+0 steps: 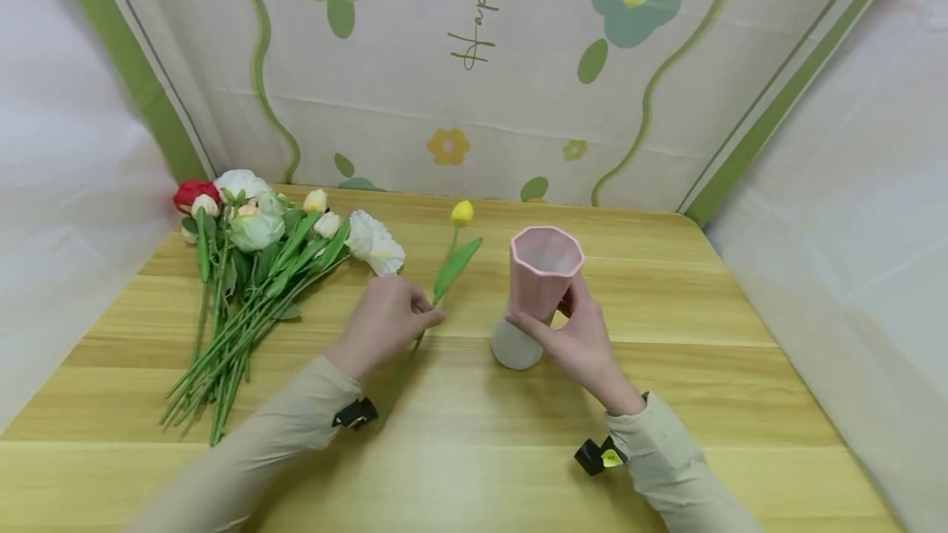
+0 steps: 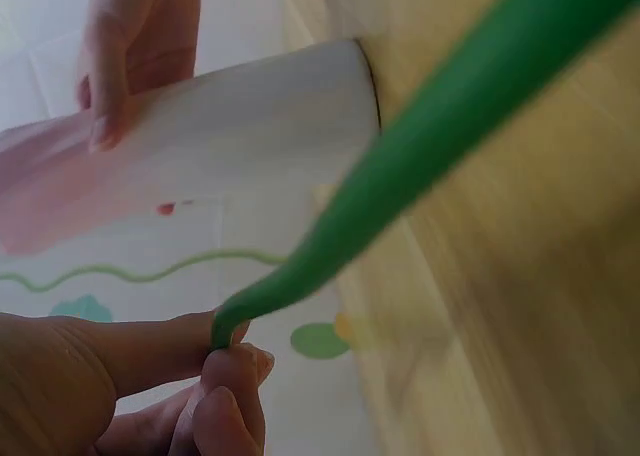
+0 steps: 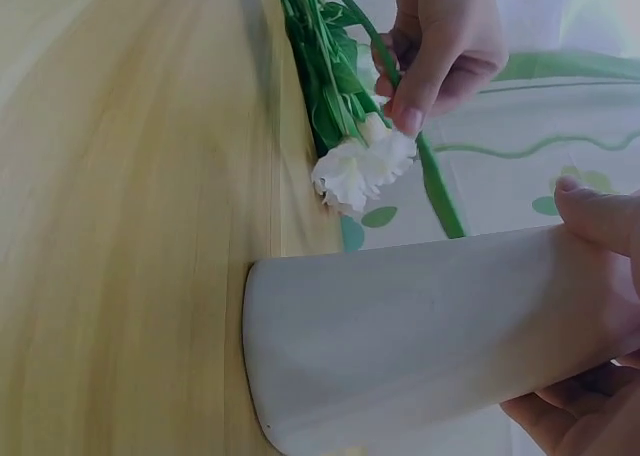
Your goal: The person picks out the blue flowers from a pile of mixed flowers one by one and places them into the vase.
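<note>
My left hand [image 1: 388, 321] pinches the green stem [image 2: 370, 196] of a yellow tulip [image 1: 462, 213] between thumb and fingers. The bloom points away from me, and one long leaf [image 1: 457, 268] spreads just above the fingertips. My right hand [image 1: 581, 336] grips a vase [image 1: 535, 290], thumb on the near side and fingers round the far right. Pink at its faceted rim, the vase fades to white at the base, which stands upright on the table. In the right wrist view its white lower part [image 3: 400, 326] fills the middle, with the left hand [image 3: 450, 46] beyond.
A bunch of artificial flowers lies on the table's left, with a red bloom [image 1: 196, 196], a pale green one [image 1: 255, 229] and several green stems [image 1: 222, 360]. A white ruffled flower [image 1: 374, 242] lies nearest my left hand. A printed cloth [image 1: 518, 105] hangs behind the wooden table [image 1: 681, 352].
</note>
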`<state>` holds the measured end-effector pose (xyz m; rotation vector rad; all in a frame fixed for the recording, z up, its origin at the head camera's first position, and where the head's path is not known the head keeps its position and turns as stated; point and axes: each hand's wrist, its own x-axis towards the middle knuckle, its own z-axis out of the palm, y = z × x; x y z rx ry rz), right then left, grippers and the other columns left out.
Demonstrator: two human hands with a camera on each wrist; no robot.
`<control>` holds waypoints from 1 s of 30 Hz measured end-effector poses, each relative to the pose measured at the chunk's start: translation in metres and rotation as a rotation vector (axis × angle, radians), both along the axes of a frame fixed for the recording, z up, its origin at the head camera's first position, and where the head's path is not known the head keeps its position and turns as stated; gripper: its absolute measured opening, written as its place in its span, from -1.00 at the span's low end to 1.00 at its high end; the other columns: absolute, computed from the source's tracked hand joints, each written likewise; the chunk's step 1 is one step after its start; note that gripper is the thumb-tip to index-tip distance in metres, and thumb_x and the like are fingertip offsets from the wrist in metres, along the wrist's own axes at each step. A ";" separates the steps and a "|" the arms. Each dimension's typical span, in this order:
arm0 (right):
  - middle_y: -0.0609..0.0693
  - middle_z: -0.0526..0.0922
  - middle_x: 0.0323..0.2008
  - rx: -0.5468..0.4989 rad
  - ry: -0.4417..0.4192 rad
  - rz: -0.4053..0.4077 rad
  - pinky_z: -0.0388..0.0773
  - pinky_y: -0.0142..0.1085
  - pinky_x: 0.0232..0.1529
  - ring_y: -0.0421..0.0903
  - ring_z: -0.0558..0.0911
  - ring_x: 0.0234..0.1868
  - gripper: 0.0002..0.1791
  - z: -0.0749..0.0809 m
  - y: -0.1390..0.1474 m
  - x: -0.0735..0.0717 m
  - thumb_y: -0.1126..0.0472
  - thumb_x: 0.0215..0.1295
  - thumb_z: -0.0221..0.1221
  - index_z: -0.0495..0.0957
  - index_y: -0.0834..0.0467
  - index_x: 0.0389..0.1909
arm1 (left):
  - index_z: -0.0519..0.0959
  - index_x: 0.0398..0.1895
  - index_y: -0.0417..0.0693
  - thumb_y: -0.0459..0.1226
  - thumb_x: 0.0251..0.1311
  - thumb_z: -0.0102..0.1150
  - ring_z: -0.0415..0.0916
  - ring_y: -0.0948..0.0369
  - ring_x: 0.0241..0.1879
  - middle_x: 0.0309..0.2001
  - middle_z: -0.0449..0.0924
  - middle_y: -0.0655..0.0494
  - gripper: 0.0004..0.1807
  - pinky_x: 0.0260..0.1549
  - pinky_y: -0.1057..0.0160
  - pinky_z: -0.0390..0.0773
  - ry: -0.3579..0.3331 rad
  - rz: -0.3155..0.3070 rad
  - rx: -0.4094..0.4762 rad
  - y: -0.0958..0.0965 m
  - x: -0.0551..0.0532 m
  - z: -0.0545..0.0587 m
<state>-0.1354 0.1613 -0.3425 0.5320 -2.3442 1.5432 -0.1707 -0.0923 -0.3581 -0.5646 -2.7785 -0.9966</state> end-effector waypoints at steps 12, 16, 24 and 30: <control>0.05 0.53 0.10 0.030 0.040 0.018 0.52 0.04 -0.02 -0.01 0.58 0.00 -0.13 -0.026 0.018 -0.022 0.29 -0.06 0.54 0.30 0.18 0.29 | 0.54 -0.83 0.00 -0.24 0.02 0.50 0.26 0.36 -0.75 -0.79 0.37 0.33 -0.62 -0.72 0.36 0.30 -0.101 -0.032 0.013 0.036 0.000 -0.015; 0.07 0.54 0.07 0.042 0.034 0.019 0.53 0.03 -0.05 -0.03 0.59 -0.03 -0.13 -0.015 0.015 -0.018 0.32 -0.08 0.54 0.30 0.23 0.26 | 0.47 -0.88 0.01 -0.25 0.02 0.50 0.20 0.39 -0.80 -0.84 0.29 0.34 -0.55 -0.76 0.39 0.24 -0.112 -0.045 0.008 0.039 0.000 -0.021; 0.18 0.52 0.07 0.056 0.046 0.017 0.55 -0.05 -0.09 0.01 0.58 -0.05 -0.10 0.006 0.005 -0.005 0.46 -0.13 0.51 0.24 0.35 0.26 | 0.40 -0.88 -0.03 -0.24 0.05 0.48 0.17 0.39 -0.81 -0.87 0.21 0.33 -0.50 -0.79 0.42 0.18 -0.186 -0.055 -0.008 0.042 0.000 -0.028; 0.18 0.52 0.06 0.090 0.049 0.031 0.54 0.02 -0.11 0.02 0.58 -0.05 -0.09 0.007 0.004 -0.006 0.45 -0.13 0.52 0.24 0.35 0.27 | 0.44 -0.86 -0.05 -0.24 0.05 0.48 0.18 0.38 -0.79 -0.84 0.24 0.31 -0.54 -0.78 0.41 0.19 -0.193 -0.040 -0.010 0.038 0.001 -0.034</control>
